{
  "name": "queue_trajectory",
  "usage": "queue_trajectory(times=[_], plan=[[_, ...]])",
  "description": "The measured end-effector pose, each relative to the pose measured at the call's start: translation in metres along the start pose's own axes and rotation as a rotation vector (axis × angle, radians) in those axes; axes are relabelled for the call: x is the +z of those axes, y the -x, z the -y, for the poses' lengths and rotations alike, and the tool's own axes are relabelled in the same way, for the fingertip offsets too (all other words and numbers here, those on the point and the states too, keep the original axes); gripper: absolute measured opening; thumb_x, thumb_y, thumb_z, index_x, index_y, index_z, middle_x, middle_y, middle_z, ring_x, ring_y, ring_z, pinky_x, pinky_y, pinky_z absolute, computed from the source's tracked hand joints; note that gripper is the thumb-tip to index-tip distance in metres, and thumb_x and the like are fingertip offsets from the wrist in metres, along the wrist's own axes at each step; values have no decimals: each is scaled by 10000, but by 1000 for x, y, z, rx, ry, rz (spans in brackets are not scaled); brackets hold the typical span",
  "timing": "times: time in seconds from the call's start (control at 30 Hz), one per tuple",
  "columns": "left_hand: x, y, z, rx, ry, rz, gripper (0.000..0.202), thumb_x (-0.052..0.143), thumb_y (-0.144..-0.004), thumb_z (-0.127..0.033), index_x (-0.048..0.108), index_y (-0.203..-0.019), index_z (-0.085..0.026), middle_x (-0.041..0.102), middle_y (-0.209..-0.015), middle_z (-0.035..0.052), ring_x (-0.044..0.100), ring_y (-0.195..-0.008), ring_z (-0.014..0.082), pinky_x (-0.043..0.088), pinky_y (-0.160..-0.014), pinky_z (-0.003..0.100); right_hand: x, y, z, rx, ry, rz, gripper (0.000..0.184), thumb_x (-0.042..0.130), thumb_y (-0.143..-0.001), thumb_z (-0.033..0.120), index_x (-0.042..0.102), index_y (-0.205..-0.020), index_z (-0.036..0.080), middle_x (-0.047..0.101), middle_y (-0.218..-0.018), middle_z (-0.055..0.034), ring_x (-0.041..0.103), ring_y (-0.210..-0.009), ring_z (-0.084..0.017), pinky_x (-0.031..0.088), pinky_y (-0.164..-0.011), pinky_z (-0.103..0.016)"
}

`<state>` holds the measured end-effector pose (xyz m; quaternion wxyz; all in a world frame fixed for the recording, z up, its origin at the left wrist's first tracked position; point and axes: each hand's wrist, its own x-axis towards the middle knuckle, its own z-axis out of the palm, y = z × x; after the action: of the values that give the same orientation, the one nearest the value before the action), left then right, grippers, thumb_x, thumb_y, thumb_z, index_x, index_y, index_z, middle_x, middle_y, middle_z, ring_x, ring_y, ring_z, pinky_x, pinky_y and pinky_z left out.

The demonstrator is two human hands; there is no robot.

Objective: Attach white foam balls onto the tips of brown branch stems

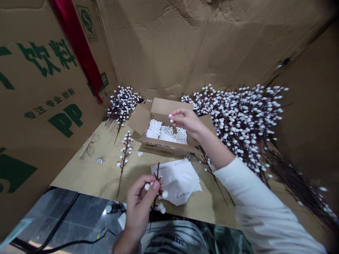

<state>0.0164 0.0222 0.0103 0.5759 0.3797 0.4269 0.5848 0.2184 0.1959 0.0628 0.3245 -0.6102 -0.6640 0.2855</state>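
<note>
My left hand (pixel 144 195) is closed around a brown artificial berry branch (pixel 152 212) close to my body. A few white balls sit on its twigs, and its upper tip is bare. Over the open cardboard box (pixel 168 145), my right hand (pixel 185 120) pinches small white balls (pixel 170 118) at the fingertips; their exact number is hard to make out. Loose white balls (pixel 166 133) fill much of the box below it. A torn white paper sheet (pixel 181 180) lies between my left hand and the box.
A large heap of berry branches (pixel 237 122) lies at the right, a smaller bunch (pixel 122 102) at the back left. One single branch (pixel 125 151) rests left of the box. Cardboard walls (pixel 162 40) enclose the table (pixel 100 176); a red ribbon (pixel 75 36) hangs at the left.
</note>
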Motion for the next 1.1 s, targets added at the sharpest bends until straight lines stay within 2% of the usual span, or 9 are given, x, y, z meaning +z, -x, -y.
queue_trajectory(times=[0.07, 0.13, 0.17, 0.27, 0.37, 0.6, 0.77, 0.97, 1.1], plan=[[2, 0, 2, 4, 9, 20, 188, 776, -701, -370, 723, -731, -193, 695, -643, -3, 644, -577, 126, 513, -542, 184, -11, 31, 11, -25, -199, -51, 108, 487, -925, 200, 583, -972, 185, 711, -993, -66, 674, -815, -106, 554, -728, -230], [4, 1, 4, 25, 18, 40, 160, 772, -712, -349, 728, -743, -198, 699, -642, -7, 638, -560, 119, 509, -530, 178, -17, 70, 20, -25, -710, -118, 59, 638, -825, 209, 607, -874, 211, 719, -905, -22, 669, -751, -97, 555, -671, -205], [5, 1, 5, 39, 22, 48, 147, 768, -718, -339, 728, -744, -200, 700, -642, -9, 634, -552, 113, 506, -525, 173, -16, 90, 24, -30, -840, -141, 111, 701, -772, 212, 620, -846, 225, 716, -858, 0, 666, -741, -94, 548, -642, -186], [8, 2, 7, 63, 13, 64, 118, 759, -731, -313, 730, -746, -200, 690, -626, -17, 620, -546, 105, 501, -527, 167, -1, 141, 29, -12, -867, -141, 149, 772, -709, 207, 677, -821, 232, 714, -770, 3, 661, -685, -102, 539, -581, -177], [12, 2, 6, 78, -39, 75, 95, 754, -734, -285, 726, -738, -195, 662, -574, -25, 619, -554, 116, 514, -558, 183, 22, 168, 30, 19, -817, -166, 120, 775, -698, 189, 712, -792, 229, 718, -730, 0, 658, -646, -96, 522, -551, -156], [20, 2, -2, 179, -156, 30, 82, 751, -700, -243, 703, -664, -187, 658, -548, -25, 597, -514, 120, 494, -512, 188, 45, 184, 31, -6, -839, -123, 90, 747, -743, 208, 757, -816, 260, 762, -789, 4, 698, -714, -105, 555, -637, -159], [18, 3, -4, 218, -254, 65, 44, 704, -730, -189, 711, -687, -184, 664, -580, -13, 584, -537, 124, 469, -523, 201, 44, 185, 31, -56, -762, -122, 127, 722, -771, 191, 761, -852, 281, 768, -810, 8, 705, -733, -110, 557, -644, -167], [15, 3, -7, 277, -361, 154, 88, 664, -773, -166, 706, -698, -187, 647, -588, -12, 552, -554, 123, 432, -529, 211, 36, 183, 32, -232, -535, -154, 208, 678, -785, 114, 768, -879, 276, 758, -816, -17, 693, -727, -122, 551, -634, -191], [16, 3, -9, 287, -382, 166, 113, 650, -790, -160, 706, -696, -188, 642, -581, -14, 548, -547, 119, 424, -525, 209, 37, 182, 30, -268, -512, -143, 185, 675, -791, 122, 770, -869, 261, 750, -799, -29, 692, -722, -129, 556, -635, -204]])
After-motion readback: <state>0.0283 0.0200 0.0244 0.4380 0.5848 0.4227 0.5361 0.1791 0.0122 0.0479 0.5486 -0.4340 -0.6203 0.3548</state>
